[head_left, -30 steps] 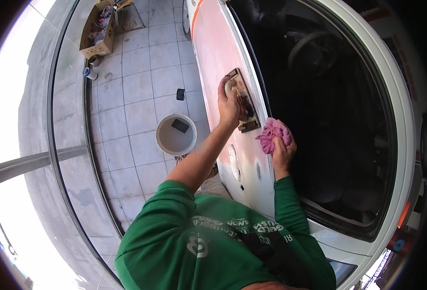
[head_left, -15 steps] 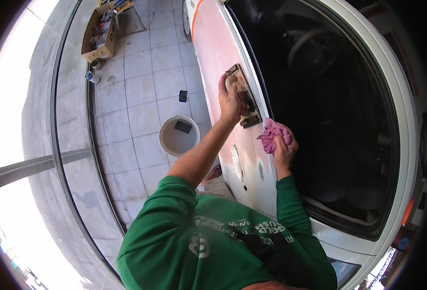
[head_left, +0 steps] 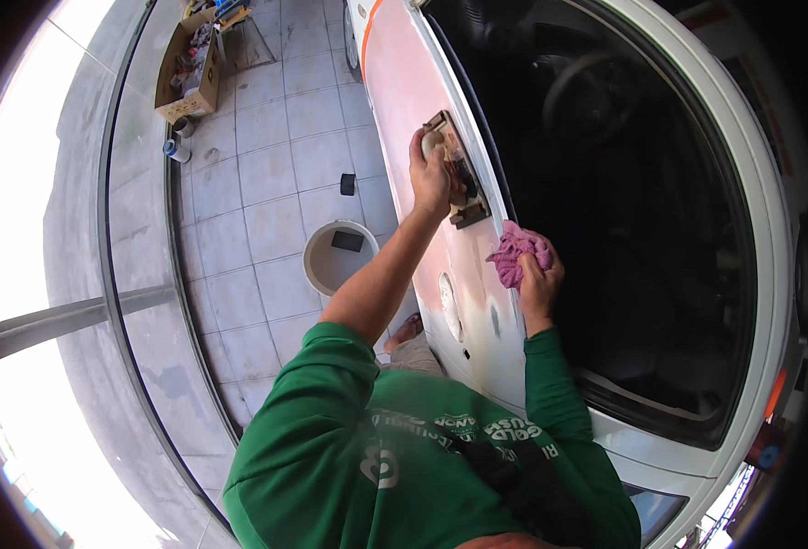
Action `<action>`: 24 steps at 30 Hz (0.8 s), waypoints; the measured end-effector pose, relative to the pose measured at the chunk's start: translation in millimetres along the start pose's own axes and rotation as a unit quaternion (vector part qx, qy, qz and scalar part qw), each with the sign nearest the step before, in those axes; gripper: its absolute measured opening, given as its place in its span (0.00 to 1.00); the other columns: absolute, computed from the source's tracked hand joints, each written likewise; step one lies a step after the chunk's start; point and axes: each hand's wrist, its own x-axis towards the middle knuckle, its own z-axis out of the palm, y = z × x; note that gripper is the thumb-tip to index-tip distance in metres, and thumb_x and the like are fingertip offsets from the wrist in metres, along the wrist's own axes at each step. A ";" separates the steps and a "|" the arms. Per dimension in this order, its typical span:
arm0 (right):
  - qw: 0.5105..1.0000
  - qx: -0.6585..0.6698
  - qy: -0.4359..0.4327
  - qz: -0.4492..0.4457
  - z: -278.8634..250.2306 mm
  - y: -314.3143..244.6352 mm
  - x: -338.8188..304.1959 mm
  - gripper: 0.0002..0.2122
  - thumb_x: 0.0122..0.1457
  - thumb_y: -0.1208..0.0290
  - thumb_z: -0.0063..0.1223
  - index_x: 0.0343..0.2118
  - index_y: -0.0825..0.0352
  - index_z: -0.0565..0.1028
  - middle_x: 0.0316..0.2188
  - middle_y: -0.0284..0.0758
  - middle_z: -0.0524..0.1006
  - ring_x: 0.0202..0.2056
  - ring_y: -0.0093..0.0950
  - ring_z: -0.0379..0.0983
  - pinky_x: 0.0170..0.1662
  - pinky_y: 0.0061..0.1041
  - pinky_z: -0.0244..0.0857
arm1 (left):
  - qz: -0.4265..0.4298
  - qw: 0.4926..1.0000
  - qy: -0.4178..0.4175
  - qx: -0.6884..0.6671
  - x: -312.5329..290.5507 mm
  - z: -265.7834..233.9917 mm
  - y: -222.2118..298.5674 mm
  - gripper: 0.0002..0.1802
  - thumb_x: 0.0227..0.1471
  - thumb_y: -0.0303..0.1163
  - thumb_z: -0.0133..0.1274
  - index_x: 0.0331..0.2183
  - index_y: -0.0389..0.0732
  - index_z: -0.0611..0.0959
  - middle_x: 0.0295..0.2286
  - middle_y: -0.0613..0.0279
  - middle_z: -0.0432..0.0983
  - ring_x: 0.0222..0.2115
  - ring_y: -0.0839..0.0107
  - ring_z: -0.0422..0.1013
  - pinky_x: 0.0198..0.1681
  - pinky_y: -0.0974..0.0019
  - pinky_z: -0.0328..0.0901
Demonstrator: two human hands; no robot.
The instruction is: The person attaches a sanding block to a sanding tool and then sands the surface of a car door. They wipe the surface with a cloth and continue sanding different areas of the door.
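My left hand [head_left: 433,180] is closed around the knob of a long hand sanding block [head_left: 470,212], which lies against the upper part of a car door [head_left: 395,87]. The door's surface is pinkish with white areas, and an orange strip [head_left: 366,37] edges its far end. In my right hand [head_left: 539,285] is a crumpled pink cloth [head_left: 517,254], held at the window sill. Below the hands, a door-handle recess [head_left: 448,302] shows in the panel. My palm covers part of the block.
On the tiled floor [head_left: 280,247] left of the car stands a white bucket [head_left: 307,261] with a dark rectangular pad [head_left: 347,241] in it. A small black block [head_left: 347,184] lies beyond it. Farther off are a cardboard box [head_left: 204,99] and a blue-and-white can [head_left: 177,151].
My left hand and the sanding block have slid a little farther up along the door, away from me. My right hand with the cloth stays nearly where it was.
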 end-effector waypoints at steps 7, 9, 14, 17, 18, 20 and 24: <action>1.000 -0.017 0.009 0.003 -7.5 13.9 1.7 0.16 0.55 0.81 0.49 0.45 0.73 0.82 0.40 0.33 0.82 0.42 0.23 0.76 0.51 0.24 0.70 | -0.059 0.997 -0.055 0.005 -89.6 -26.6 -34.1 0.34 0.69 0.31 0.41 0.71 0.52 0.51 0.20 0.62 0.72 0.11 0.77 0.64 0.13 0.68 0.67; 1.000 -0.022 0.014 0.005 -8.5 12.4 -0.1 0.16 0.54 0.80 0.50 0.45 0.72 0.82 0.40 0.33 0.82 0.42 0.23 0.76 0.51 0.25 0.70 | -0.094 0.995 -0.043 0.003 -158.6 -39.3 -49.4 0.35 0.69 0.30 0.41 0.71 0.53 0.50 0.21 0.63 0.73 0.11 0.78 0.65 0.12 0.71 0.67; 1.000 -0.003 0.016 0.013 -3.6 12.4 -0.5 0.15 0.54 0.80 0.50 0.44 0.72 0.82 0.39 0.32 0.82 0.42 0.23 0.76 0.51 0.25 0.70 | -0.019 0.999 -0.025 -0.011 -17.7 -6.0 -13.8 0.30 0.69 0.30 0.43 0.69 0.52 0.56 0.16 0.64 0.66 0.10 0.74 0.63 0.14 0.64 0.66; 1.000 0.011 -0.009 0.003 -0.9 10.1 2.1 0.15 0.55 0.80 0.50 0.44 0.72 0.81 0.39 0.32 0.81 0.42 0.23 0.75 0.51 0.25 0.70 | -0.023 1.000 -0.014 0.001 56.2 7.5 28.2 0.31 0.69 0.31 0.43 0.69 0.52 0.57 0.23 0.58 0.70 0.12 0.72 0.64 0.16 0.63 0.69; 1.000 0.010 -0.013 0.003 -2.6 8.4 2.0 0.15 0.55 0.80 0.50 0.45 0.73 0.81 0.39 0.32 0.81 0.42 0.23 0.75 0.51 0.25 0.70 | -0.022 1.000 -0.014 0.000 45.8 4.0 20.2 0.31 0.69 0.31 0.43 0.69 0.52 0.57 0.23 0.59 0.70 0.12 0.72 0.64 0.16 0.63 0.69; 0.998 0.061 0.000 0.024 -2.1 7.9 -0.1 0.15 0.55 0.81 0.50 0.45 0.74 0.80 0.40 0.32 0.80 0.42 0.23 0.75 0.51 0.25 0.70 | -0.039 0.998 -0.040 -0.003 1.2 -7.7 -2.9 0.32 0.69 0.30 0.43 0.69 0.53 0.56 0.23 0.61 0.70 0.12 0.74 0.63 0.15 0.64 0.69; 0.999 0.045 0.010 0.024 -6.6 11.8 -3.3 0.15 0.55 0.81 0.50 0.45 0.74 0.80 0.40 0.32 0.80 0.42 0.23 0.75 0.52 0.25 0.70 | -0.129 0.991 -0.028 0.001 -153.5 -63.8 -58.2 0.33 0.69 0.30 0.41 0.70 0.56 0.54 0.21 0.64 0.67 0.11 0.76 0.61 0.13 0.66 0.67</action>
